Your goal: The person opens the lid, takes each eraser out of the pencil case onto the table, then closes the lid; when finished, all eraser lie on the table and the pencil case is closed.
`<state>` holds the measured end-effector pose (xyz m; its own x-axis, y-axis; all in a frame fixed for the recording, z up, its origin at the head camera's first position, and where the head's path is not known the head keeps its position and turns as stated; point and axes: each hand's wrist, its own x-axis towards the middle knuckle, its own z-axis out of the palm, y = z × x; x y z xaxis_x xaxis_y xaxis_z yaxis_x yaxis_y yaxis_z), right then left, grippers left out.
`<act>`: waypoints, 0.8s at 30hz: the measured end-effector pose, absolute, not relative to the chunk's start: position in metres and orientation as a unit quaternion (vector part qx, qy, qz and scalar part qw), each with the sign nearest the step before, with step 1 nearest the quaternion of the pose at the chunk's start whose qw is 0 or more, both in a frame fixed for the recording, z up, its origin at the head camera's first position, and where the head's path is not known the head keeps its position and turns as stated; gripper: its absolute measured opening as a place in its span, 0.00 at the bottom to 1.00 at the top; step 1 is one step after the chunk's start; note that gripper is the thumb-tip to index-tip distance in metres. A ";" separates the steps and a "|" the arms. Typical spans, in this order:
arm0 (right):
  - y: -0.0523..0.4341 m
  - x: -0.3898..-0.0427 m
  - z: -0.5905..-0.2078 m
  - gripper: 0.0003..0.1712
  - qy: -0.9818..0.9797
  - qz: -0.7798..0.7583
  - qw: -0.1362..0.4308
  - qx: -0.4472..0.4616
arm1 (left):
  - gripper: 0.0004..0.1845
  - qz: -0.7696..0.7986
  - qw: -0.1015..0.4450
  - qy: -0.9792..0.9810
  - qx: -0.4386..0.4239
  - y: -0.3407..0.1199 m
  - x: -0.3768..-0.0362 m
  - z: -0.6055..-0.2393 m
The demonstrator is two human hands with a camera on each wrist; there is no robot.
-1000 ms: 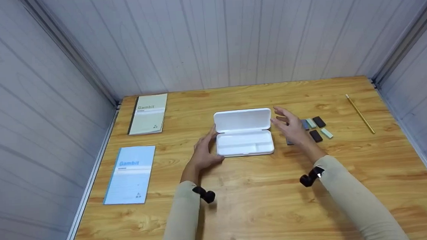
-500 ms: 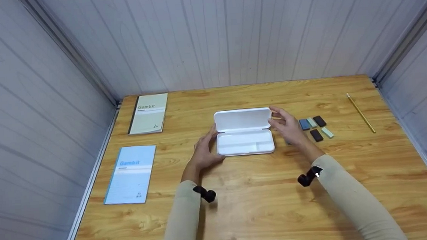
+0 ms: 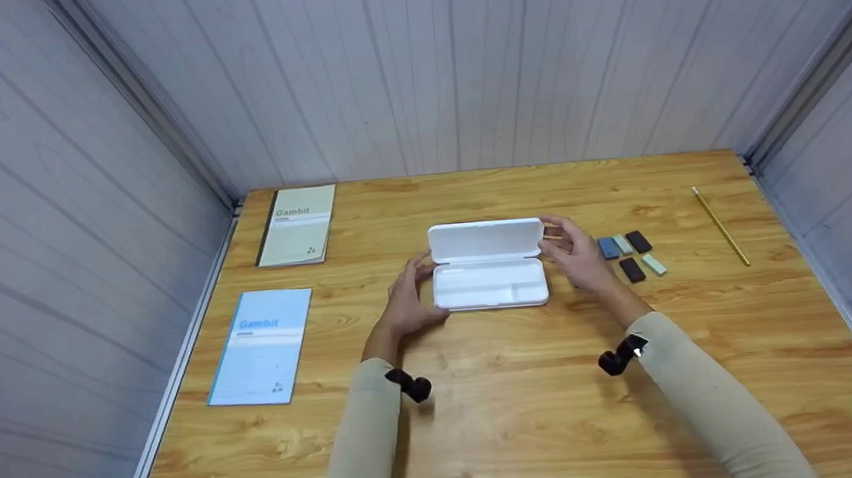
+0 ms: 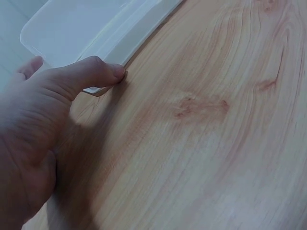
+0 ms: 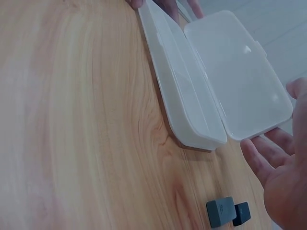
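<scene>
Nearest you on the desk (image 3: 526, 382), your left hand (image 3: 408, 300) rests at the left end of the white case (image 3: 489, 283), thumb (image 4: 91, 72) pressed against its near corner and fingers loosely bent round that end, which braces the tray so it cannot slide. Across the tray, your right hand (image 3: 577, 255) stands just off the case's right end with fingers relaxed and spread, gripping nothing; its fingertips (image 5: 261, 153) lie just beside the corner of the raised lid (image 3: 486, 240), though you cannot tell whether they touch it. That lid leans back on its far hinge, leaving the divided tray exposed. Just beyond your right hand sit small erasers (image 3: 631, 255) in a loose cluster, and farther right a pencil (image 3: 720, 226). Far to your left lie a blue notebook (image 3: 261, 348) and a green notebook (image 3: 297, 225).
</scene>
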<state>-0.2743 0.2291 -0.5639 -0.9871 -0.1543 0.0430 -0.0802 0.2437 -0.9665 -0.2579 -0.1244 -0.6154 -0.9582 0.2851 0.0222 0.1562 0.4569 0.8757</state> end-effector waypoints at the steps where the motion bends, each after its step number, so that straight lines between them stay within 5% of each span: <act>1: 0.229 -0.273 -0.564 0.31 0.786 -0.613 0.028 -0.075 | 0.62 0.503 0.064 0.852 0.128 -0.124 -0.258 -0.615; 12: 0.233 -0.256 -0.571 0.19 0.813 -0.574 0.021 -0.095 | 0.58 0.496 0.067 0.858 0.119 -0.123 -0.259 -0.616; 24: 0.234 -0.246 -0.584 0.15 0.854 -0.484 0.038 -0.187 | 0.47 0.482 0.073 0.863 0.134 -0.124 -0.257 -0.614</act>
